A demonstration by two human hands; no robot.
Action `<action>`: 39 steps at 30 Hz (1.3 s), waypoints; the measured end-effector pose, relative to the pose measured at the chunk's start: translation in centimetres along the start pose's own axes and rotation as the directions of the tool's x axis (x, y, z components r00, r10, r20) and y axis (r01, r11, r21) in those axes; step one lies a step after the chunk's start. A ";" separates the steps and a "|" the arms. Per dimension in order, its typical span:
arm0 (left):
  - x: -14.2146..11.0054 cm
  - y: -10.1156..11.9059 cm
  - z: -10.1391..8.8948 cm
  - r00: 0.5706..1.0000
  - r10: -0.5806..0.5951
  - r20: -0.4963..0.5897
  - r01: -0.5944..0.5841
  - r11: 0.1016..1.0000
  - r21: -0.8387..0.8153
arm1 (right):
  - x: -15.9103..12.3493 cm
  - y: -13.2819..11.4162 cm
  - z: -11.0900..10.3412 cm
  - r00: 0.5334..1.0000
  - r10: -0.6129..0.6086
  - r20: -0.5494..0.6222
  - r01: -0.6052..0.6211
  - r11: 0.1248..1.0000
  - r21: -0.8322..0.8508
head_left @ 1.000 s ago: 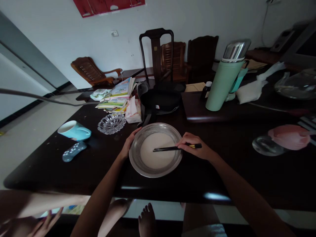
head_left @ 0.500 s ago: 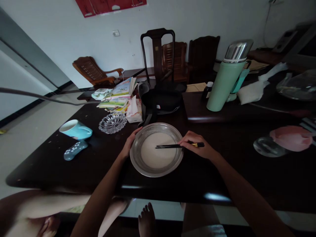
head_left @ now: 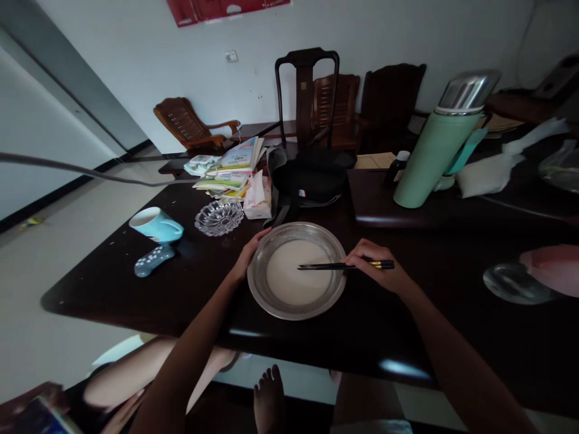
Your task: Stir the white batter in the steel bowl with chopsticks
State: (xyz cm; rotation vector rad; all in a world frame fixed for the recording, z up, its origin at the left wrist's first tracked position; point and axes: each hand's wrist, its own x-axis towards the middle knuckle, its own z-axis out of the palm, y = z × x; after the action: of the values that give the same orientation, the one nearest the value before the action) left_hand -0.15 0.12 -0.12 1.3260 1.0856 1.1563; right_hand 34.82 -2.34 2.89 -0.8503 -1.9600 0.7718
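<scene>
Pinching slim, gold-banded black chopsticks [head_left: 323,266] in right fingers [head_left: 356,260], pointed them leftward over white liquid [head_left: 294,286] and held round silver metal bowl [head_left: 259,274] with left fingers [head_left: 256,239]

Bowl [head_left: 259,274] before you, on the table [head_left: 108,298]
To its left, a mug [head_left: 154,225]; behind, a bag [head_left: 319,182]; back right, a flask [head_left: 432,160].
</scene>
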 end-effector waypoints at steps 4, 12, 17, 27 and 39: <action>0.1 -0.5 -0.1 0.999 -0.026 0.020 0.027 0.998 -0.056 | 0.0 -0.1 -0.4 0.999 0.006 0.040 -0.007 0.999 0.044; 0.5 -1.3 -0.5 1.000 0.006 0.013 -0.006 0.998 -0.058 | 0.1 0.1 0.3 1.000 -0.027 0.009 0.027 0.999 -0.017; 0.3 -1.0 -0.4 1.000 -0.025 0.017 0.026 0.997 -0.076 | 0.0 -0.1 -0.4 1.000 0.006 0.013 -0.006 1.000 0.024; 0.4 -0.9 -0.3 1.000 -0.002 0.010 0.003 0.998 -0.058 | 0.0 0.3 -0.1 1.000 -0.013 -0.025 0.012 1.000 -0.026; 0.4 -0.8 -0.4 1.000 -0.007 0.018 0.008 0.999 -0.036 | 0.0 0.1 0.0 0.999 0.013 -0.032 -0.013 1.000 -0.027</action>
State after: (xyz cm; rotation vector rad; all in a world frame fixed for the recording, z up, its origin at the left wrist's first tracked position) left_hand -0.45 0.62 -0.91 1.3013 1.0510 1.1512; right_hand 34.86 -2.27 2.77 -0.8871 -1.9421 0.7363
